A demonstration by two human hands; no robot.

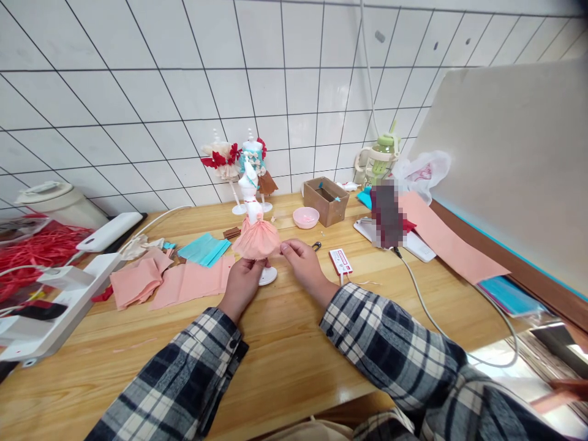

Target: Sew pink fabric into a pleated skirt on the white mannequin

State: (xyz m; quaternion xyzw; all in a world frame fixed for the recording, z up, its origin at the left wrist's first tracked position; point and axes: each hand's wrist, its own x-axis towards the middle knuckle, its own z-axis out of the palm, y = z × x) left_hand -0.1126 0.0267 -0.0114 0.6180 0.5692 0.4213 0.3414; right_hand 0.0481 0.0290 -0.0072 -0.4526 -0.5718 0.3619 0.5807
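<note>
Noting a miniature dress form (248, 185) standing upright on the wooden table (285, 349), ahead of the person and between the two hands, slightly nearer the left. Long axis runs near vertical, from the white torso down to a round white base (268, 277); a gathered peach skirt (256, 237) flares around its lower part. Key relation: the skirt hem lies directly above the left fingertips and just left of the right ones, so both hands meet it, from below and from the side. Left hand (242, 283): thumb and fingers together, clamped on the hem's near edge, beside the base; exact finger contact partly hidden by the fabric. Right hand (307, 264): thumb and forefinger closed in a pinch on the hem's right edge, remaining fingers curled. No clear gap visible between the pinching tips. Surroundings: peach sheets (193, 285) and a blue folded sheet (204, 250) lie flat to the left; a pink bowl (305, 224) and a cardboard box (321, 207) sit beyond the right hand; two other dressed forms, one with red flowers (223, 159) and one with blue trim (257, 154), stand behind, near the tiled wall (303, 92).
</note>
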